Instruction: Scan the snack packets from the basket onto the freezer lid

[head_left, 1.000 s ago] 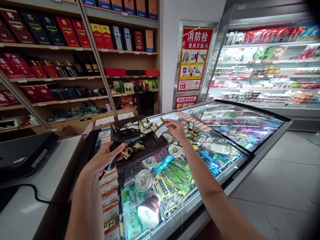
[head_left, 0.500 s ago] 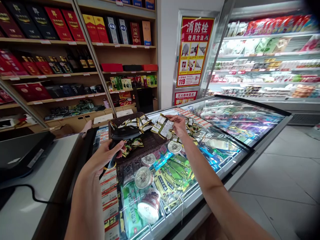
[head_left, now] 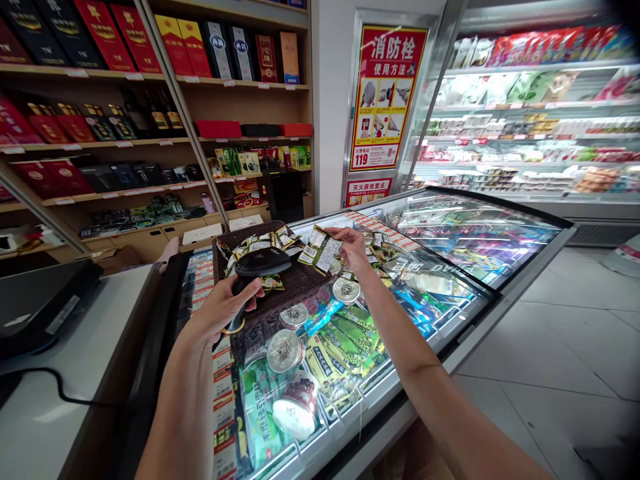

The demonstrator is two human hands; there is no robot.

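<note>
My left hand (head_left: 231,303) is closed round the handle of a black barcode scanner (head_left: 263,262), whose head points right. Between the fingertips of my right hand (head_left: 351,249) is a small snack packet (head_left: 321,249), its printed back with a barcode turned up towards me. The scanner's head is a short way left of this packet, not touching it. Beneath both hands a dark brown woven basket (head_left: 295,293) rests on the glass freezer top, with several similar packets (head_left: 257,241) in it. More packets (head_left: 383,250) lie on the glass beyond my right wrist.
The chest freezer (head_left: 480,313) holds ice cream packs and tubs (head_left: 285,350) under its glass. At the left is a counter (head_left: 100,373) with a black device (head_left: 45,303) and a cable. Shelves of boxes (head_left: 227,50) stand behind, and a lit chiller (head_left: 530,133) is at the back right.
The scanner in my left hand has shifted right and slightly up, closer to the packet. My right hand still holds the packet, now tilted a little differently. The whole view has shifted slightly.
</note>
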